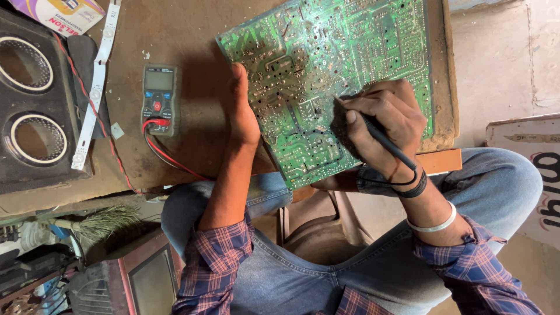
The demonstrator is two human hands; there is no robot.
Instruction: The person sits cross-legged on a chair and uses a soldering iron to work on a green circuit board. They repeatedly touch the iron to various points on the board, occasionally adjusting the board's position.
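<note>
A large green circuit board [326, 64], solder side up, rests tilted on the brown worktable [192, 35] and over my lap. My left hand [242, 111] grips the board's left edge, thumb on top. My right hand [382, 125] holds a black probe [379, 137] like a pen, its tip touching the solder points near the board's middle. The probe's black lead runs back over my wrist. A grey multimeter [160, 99] with red and black leads lies on the table left of my left hand.
A black speaker box [35, 99] with two round openings stands at the left. A white LED strip [93, 87] lies beside it. A small broom [102, 221] and an old set [146, 280] sit lower left. A white sign panel [528, 175] leans at right.
</note>
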